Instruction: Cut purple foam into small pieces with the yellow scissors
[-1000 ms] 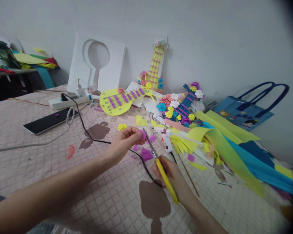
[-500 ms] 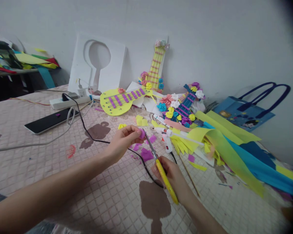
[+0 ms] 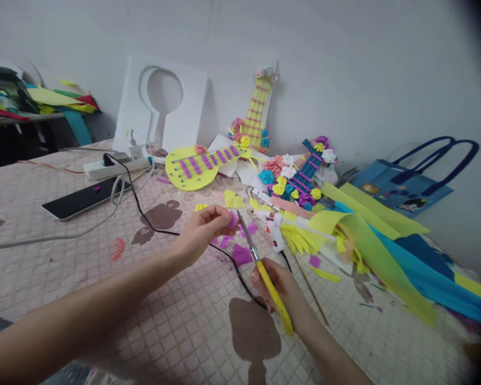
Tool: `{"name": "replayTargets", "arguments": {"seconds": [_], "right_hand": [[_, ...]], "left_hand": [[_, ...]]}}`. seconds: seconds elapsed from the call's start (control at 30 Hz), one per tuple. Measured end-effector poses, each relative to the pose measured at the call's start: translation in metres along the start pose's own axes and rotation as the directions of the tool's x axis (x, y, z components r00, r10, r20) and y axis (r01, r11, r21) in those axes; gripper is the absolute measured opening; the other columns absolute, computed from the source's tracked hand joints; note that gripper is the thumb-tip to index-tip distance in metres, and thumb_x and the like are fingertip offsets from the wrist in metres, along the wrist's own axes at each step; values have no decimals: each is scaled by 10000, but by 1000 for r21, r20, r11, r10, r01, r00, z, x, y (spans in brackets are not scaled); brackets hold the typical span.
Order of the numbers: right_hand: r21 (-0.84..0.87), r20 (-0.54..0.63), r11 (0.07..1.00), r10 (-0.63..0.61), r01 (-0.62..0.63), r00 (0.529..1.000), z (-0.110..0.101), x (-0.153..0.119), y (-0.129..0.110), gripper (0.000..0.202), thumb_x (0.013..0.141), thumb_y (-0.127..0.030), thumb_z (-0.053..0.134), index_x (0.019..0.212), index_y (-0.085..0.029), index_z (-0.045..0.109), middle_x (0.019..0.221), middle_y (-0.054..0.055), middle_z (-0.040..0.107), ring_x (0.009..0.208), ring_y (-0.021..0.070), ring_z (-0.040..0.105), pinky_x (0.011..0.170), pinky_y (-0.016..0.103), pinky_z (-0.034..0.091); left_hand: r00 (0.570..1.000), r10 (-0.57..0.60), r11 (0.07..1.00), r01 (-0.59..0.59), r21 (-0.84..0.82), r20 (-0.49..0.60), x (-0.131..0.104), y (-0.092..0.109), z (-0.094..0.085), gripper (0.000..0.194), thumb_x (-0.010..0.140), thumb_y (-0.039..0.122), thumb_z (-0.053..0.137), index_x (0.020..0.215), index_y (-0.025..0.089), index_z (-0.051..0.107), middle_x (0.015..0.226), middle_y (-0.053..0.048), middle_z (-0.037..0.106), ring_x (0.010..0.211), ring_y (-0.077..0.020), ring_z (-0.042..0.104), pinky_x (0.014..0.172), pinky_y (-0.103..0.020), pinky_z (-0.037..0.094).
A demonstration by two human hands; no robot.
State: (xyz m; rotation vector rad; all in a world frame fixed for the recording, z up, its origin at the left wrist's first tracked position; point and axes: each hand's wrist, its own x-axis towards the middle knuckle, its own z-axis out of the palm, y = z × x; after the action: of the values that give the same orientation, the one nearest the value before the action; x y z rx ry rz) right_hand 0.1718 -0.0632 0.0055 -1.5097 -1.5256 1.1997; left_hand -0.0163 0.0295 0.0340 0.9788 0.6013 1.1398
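Between thumb and fingers, my left hand (image 3: pixel 208 227) pinches a small piece of purple paper (image 3: pixel 233 219). My right hand (image 3: pixel 278 280) is wrapped round the yellow handles of a pair of scissors (image 3: pixel 266 275), whose blades point up and left. The blade tips lie just right of the purple piece; they look almost closed. Below the blades, several purple paper scraps (image 3: pixel 241 254) are scattered on the tablecloth. A white glue gun (image 3: pixel 276 237) lies right of the scissors, close to my right hand.
A yellow paper guitar (image 3: pixel 194 168) lies behind my hands, with a flower-trimmed blue guitar (image 3: pixel 307 174) to its right. Crepe paper strips (image 3: pixel 385 256) cover the right side. A black cable (image 3: pixel 142 214) crosses under my left wrist. At left are a phone (image 3: pixel 84 199) and a power strip (image 3: pixel 112 168).
The scissor tips have shifted slightly up, away from the purple paper's edge. My left hand keeps its pinch, nearly unmoved. The whole view has drifted a little.
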Motion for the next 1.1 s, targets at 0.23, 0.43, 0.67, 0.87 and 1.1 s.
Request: {"name": "replayTargets", "arguments": {"seconds": [0.23,0.43,0.67,0.87,1.1], "right_hand": [[284,-17,959,23,-17,1000,6,-1,-10,473,716,-629,680,768,-212,463,612,-60,480,412,55,345,385,202,268],[469,-142,881,3,65,990,13,-1,-14,376,690,-376,776,880,-233,484,619,-94,453,425,54,324,390,193,262],[519,-167,853,34,58,985,14,1,-14,375,720,-399,756,814,-235,433,545,-116,415,404,54,339,390,176,283],[506,-161,861,43,45,986,7,-1,-14,389,710,-419,772,840,-231,457,553,-112,454,379,51,361,365,168,286],[377,-68,918,-106,124,992,1,-2,-5,445,870,-642,524,773,-209,481,591,-52,482,457,88,437,444,216,405]], "left_hand": [[998,-53,991,49,122,27,-13,-14,10,227,763,331,753,737,147,622,773,-8,649,693,-104,581,715,-249,475],[990,-102,977,80,198,101,-27,-27,21,224,771,336,735,721,145,630,876,-36,658,801,-139,588,779,-271,450],[980,-159,971,133,198,121,-29,-29,26,237,754,356,743,723,148,633,779,-26,670,757,-147,596,753,-281,456],[976,-188,954,155,256,112,-28,-31,22,239,731,339,762,728,136,637,701,-2,644,666,-108,545,664,-240,418],[986,-163,978,159,134,20,-21,-26,16,257,733,347,776,743,146,616,706,-5,658,669,-112,592,692,-251,471]]}}
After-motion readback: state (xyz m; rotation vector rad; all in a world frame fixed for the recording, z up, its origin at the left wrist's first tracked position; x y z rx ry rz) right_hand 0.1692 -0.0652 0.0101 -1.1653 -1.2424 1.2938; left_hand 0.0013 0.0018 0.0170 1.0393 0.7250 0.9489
